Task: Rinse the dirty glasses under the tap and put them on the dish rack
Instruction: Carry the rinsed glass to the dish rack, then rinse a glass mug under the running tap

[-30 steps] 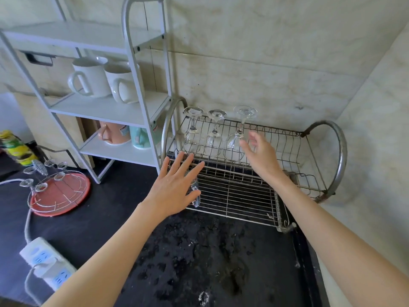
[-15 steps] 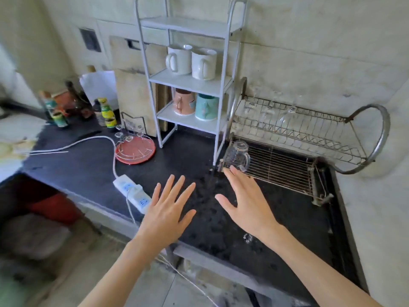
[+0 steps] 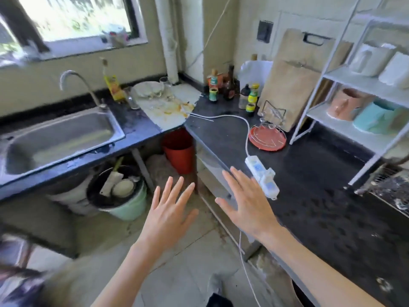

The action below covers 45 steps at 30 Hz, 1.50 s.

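While both hands spread empty, glasses (image 3: 155, 89) stand beside tap (image 3: 73, 82).

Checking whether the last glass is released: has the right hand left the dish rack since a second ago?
Yes. The right hand has pulled back from the dish rack, now empty beside the power strip.

Bright window (image 3: 73, 18) daylight (motion-blurred, edges warped).

White power strip (image 3: 262, 177) lies on the dark desk (image 3: 321, 196). Red round tray (image 3: 267, 138) sits near a leaning wooden cutting board (image 3: 290, 89). Red bucket (image 3: 179, 151) stands on the floor.
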Tool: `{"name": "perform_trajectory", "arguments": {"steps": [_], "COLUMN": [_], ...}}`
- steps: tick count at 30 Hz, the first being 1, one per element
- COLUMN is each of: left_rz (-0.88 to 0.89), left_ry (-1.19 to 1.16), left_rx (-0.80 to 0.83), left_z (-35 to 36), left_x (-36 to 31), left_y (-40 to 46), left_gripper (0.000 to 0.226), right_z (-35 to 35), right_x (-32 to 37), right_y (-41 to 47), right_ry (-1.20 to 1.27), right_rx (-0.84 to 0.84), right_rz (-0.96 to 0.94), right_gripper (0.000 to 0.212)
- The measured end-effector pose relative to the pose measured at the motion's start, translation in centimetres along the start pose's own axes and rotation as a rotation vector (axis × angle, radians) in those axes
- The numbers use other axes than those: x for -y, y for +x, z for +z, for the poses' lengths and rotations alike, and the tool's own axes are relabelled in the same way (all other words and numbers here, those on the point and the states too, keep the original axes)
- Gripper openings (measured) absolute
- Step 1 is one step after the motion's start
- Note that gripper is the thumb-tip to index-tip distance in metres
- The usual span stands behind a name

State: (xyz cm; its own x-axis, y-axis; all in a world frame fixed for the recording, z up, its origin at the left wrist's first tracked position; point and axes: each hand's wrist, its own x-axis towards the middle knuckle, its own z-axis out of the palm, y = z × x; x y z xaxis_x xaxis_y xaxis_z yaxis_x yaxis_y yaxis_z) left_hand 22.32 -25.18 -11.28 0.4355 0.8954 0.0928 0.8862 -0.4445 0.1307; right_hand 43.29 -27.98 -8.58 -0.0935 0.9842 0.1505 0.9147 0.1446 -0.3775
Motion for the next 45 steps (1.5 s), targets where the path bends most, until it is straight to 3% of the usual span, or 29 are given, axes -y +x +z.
{"name": "perform_trajectory", "arguments": {"steps": [8,16,19,30,38,45], "left_rz": [-0.27,-0.449,-0.484,-0.497,-0.39,-0.444], "left_ry": [0.01,-0.076,-0.078,-0.124,-0.08,-0.054], "left_rx": [-0.06,-0.124,-0.126,-0.038,0.011,0.135], "left_z": [-1.4,-2.0,-2.2,-0.4,0.7,4.0], "left_x": [11.5,19.8,22.6,36.5,47.3,52.3], "left_y": [1.6,8.9,11.6,22.2,29.4,33.6], "left_gripper": [0.064,0.077,0.079,0.083,0.066,0.063], "right_z": [4.8,7.7,8.9,15.5,21.0,26.0], "right_x": [6.8,9.8,10.4,13.9,16.5,17.1], "right_y": [13.3,27.8,32.2,48.8,58.9,69.2], "right_ry": [0.022,0.042,0.027,0.018,-0.078,0.359], "right_rx": [0.076,0.125,0.159,0.256,0.341,0.526], "right_rz": [-0.225,-0.304,-0.326,-0.312,-0.189,0.199], "right_gripper": [0.076,0.077,0.067,0.066,0.063,0.06]}}
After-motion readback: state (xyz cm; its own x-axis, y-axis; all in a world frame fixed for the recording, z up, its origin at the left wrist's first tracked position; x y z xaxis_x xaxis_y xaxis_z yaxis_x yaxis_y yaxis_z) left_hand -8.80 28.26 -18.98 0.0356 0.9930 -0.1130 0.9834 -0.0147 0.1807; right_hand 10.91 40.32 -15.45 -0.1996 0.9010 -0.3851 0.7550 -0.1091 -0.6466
